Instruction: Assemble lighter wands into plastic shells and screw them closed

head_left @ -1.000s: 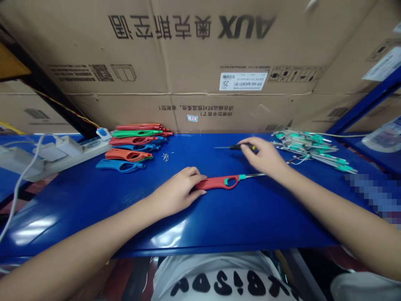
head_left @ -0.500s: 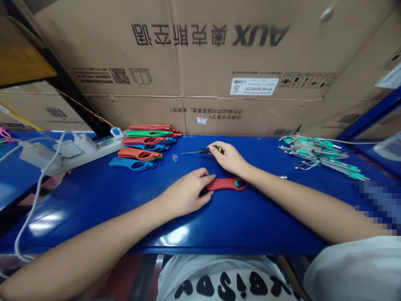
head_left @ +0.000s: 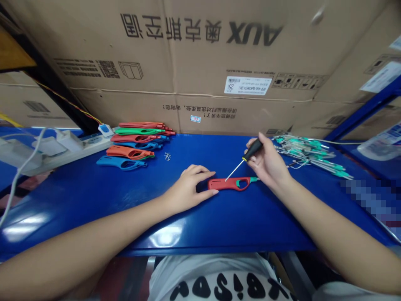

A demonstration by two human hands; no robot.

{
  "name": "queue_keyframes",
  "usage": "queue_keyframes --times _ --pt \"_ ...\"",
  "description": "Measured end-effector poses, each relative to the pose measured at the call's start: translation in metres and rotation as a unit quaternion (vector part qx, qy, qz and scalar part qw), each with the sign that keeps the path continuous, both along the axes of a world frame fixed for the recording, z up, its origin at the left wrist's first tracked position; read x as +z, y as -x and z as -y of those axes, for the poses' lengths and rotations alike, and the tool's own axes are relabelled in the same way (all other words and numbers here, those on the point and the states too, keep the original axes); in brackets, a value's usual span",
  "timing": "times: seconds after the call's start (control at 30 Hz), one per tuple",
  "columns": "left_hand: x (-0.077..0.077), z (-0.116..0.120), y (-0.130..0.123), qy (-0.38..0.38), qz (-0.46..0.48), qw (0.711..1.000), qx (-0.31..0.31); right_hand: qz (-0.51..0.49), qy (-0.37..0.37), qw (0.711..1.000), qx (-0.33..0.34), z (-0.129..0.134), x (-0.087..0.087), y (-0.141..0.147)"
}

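A red long-necked gas lighter (head_left: 230, 184) with a green trigger lies flat on the blue table. Thumb and fingers of my left hand (head_left: 184, 188) grip its left end from above and below. My right hand (head_left: 270, 161) is closed around the black handle of a screwdriver (head_left: 253, 149), held slanting. The tip of its thin shaft meets the lighter's body near the middle; whether it sits on a screw is too small to tell. Part of the lighter's nozzle end is hidden behind my right hand. A small pile of screws (head_left: 167, 156) lies to the upper left.
Several red, green, orange and blue lighter shells (head_left: 127, 152) are stacked at the left, beside a white power strip (head_left: 94, 144) with plugs. Green-and-metal lighter inner parts (head_left: 308, 152) lie heaped at the right. A large cardboard box (head_left: 175, 83) walls the back.
My right hand has carried the screwdriver from near the screws, rightward to the lighter, turning its tip down onto the body. My left hand stays at the lighter's left end.
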State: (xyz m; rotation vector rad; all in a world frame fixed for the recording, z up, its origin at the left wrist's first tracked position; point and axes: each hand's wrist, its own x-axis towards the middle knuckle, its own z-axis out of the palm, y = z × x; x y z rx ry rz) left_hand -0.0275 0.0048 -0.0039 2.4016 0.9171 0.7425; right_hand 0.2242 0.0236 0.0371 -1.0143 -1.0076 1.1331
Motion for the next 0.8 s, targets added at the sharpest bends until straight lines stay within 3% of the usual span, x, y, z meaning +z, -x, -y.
queue_keyframes --times 0.2,0.5,0.8 --pt "0.007 0.009 -0.002 0.033 0.081 0.996 -0.021 0.032 -0.009 0.999 0.025 0.009 -0.004 0.013" --pt "0.008 0.016 -0.003 0.021 0.122 0.992 -0.012 -0.042 0.009 0.998 0.051 0.015 -0.007 0.018" --pt "0.011 0.016 -0.003 0.017 0.159 0.987 -0.003 -0.095 0.031 0.995 0.031 0.013 -0.007 0.019"
